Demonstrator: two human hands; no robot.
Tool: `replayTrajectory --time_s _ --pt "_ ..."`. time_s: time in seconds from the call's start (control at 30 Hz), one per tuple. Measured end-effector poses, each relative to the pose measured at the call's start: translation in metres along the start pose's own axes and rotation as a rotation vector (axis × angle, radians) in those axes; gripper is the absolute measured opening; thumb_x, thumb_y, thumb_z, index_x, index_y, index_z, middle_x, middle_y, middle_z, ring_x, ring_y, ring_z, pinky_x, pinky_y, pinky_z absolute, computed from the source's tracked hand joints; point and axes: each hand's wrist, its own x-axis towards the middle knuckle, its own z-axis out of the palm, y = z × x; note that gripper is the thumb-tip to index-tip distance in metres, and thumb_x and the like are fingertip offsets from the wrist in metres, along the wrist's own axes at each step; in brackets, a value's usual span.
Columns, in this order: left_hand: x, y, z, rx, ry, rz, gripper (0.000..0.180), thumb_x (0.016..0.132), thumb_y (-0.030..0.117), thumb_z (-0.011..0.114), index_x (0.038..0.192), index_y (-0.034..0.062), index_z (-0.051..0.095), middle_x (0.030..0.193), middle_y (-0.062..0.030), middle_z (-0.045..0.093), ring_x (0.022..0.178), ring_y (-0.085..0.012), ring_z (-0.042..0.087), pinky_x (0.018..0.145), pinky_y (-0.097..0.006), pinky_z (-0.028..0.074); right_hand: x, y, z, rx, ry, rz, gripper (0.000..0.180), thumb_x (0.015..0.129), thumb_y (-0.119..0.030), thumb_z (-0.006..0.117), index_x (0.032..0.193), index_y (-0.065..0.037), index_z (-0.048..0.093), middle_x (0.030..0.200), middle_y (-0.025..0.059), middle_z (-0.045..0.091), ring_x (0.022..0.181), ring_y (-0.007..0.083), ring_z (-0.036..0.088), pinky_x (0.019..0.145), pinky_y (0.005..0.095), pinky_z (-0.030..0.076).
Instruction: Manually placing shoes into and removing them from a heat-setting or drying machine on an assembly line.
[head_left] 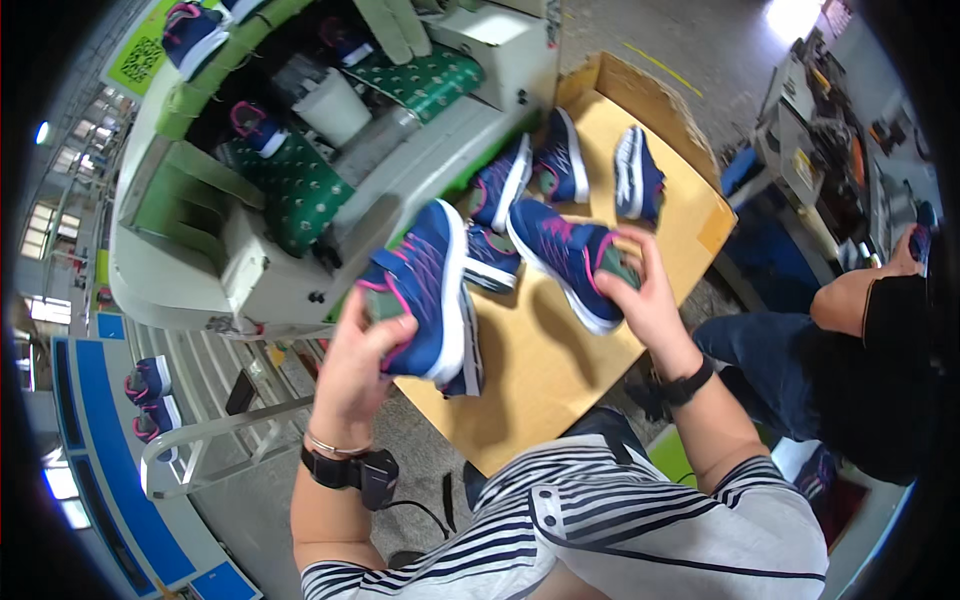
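My left hand point(365, 345) is closed round the heel of a navy sneaker point(430, 285) with pink trim and a white sole, its thumb at the opening. A second, matching sneaker point(565, 250) is gripped at its heel by my right hand point(640, 285), toe pointing up and left. Both are held over a light wooden board point(560, 380). Partly hidden behind the left sneaker, another shoe point(470, 350) shows only its sole and side. Between the two held sneakers, a further shoe point(492, 262) lies on the board.
More navy sneakers point(565, 160) stand at the board's far end, one lying on its side point(637, 175), by a cardboard edge point(660, 100). At left is a machine with green conveyor belts point(290, 195) carrying shoes. A metal rack point(230, 430) is below it. Another person point(850, 370) sits at right.
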Motion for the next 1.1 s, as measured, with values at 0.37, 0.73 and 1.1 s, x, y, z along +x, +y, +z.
replayTrajectory --time_s 0.37,0.73,1.1 --pt "0.216 0.087 -0.140 0.722 0.774 0.733 0.067 0.084 0.016 0.072 0.140 -0.0052 0.042 0.122 -0.0203 0.057 0.117 -0.0327 0.055 0.105 -0.039 0.041 0.318 -0.045 0.238 -0.506 0.236 -0.510 0.042 0.088 -0.035 0.063 0.115 -0.004 0.054 0.105 0.0244 0.062 0.096 0.0460 0.060 0.082 0.0559 0.049" --pt "0.173 -0.012 0.065 1.210 -0.141 0.998 0.056 0.082 0.002 0.067 0.135 0.0006 0.050 0.135 -0.0185 0.052 0.125 -0.0344 0.050 0.107 -0.041 0.037 0.163 0.110 -0.106 -0.941 0.612 0.171 0.112 0.068 -0.031 0.086 0.154 -0.001 0.021 0.150 0.0251 0.037 0.139 0.0400 0.037 0.115 0.0432 0.031" --pt "0.332 -0.180 0.185 0.725 0.446 -0.076 0.124 0.061 0.054 0.088 0.147 -0.0085 0.023 0.147 -0.0346 0.032 0.139 -0.0457 0.034 0.117 -0.048 0.028 0.008 0.091 -0.114 -0.940 0.395 0.108 0.100 0.063 -0.026 0.091 0.148 -0.010 0.040 0.137 0.0184 0.048 0.124 0.0384 0.048 0.106 0.0459 0.039"
